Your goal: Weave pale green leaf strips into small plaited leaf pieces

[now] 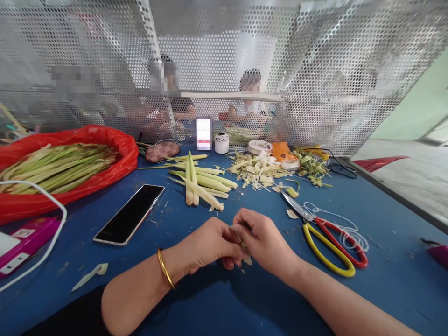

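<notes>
My left hand and my right hand meet above the blue table, fingertips pinched together. Between them shows a small pale-green piece of leaf; most of it is hidden by the fingers. Just beyond my hands lies a loose pile of pale green leaf strips, some crossing over others. To the right of my right hand rest scissors with one yellow and one red handle, blades pointing away to the left. White string lies tangled over the red handle.
A red bag full of long green leaves stands at left, near a phone and a purple power strip with a white cable. Leaf scraps are heaped at the back beside a tape roll. A perforated screen closes the far side, with people behind it.
</notes>
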`<state>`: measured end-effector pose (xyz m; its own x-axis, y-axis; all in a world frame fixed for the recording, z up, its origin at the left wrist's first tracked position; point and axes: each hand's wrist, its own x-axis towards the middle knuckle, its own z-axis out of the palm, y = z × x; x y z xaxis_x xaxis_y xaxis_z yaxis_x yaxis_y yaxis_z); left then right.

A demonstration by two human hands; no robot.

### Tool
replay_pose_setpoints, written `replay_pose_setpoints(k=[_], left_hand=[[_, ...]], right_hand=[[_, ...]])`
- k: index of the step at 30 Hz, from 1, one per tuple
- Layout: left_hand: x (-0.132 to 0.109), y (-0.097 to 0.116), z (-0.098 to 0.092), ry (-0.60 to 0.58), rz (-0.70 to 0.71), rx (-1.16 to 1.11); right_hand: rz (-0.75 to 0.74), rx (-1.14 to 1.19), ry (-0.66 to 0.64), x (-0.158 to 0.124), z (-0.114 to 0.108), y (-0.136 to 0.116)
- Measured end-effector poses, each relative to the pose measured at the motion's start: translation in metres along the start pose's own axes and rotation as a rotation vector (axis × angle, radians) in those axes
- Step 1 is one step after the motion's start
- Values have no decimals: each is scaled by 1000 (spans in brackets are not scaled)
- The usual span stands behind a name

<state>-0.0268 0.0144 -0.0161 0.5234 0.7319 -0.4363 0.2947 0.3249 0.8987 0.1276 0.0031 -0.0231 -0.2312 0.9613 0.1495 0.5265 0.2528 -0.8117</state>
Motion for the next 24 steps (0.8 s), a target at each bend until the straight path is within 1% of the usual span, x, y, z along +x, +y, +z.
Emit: replay_pose_setpoints(k=[4,7,9,12,13,15,17,18,19,22,24], left_hand=[[-1,1,2,24,20,-50],[-1,2,3,34,12,-122],[-1,1,3,23,-1,-156],[0,1,4,-6,4,-144],[1,1,4,-10,14,-131],[1,1,6,-4,36,-114],[1,1,8,14,54,-107],[1,1,9,25,63,-107],[0,2,9,36,73,-111],[-1,4,9,88,99,-164],[-2,6,7,137,114,-222]], right_hand=[[33,41,56,0,2,1],[51,125,75,3,1,2],[77,233,60,4,0,2],[125,435,-27,3,0,-1],[118,474,-51,3,1,-2],[45,465,-56,2,1,-3],[-43,390,-15,2,2,-4],[-62,364,10,2,1,-3],[-51,357,34,2,0,-3],[75,425,124,5,-4,-1],[131,476,169,7,-7,-1]])
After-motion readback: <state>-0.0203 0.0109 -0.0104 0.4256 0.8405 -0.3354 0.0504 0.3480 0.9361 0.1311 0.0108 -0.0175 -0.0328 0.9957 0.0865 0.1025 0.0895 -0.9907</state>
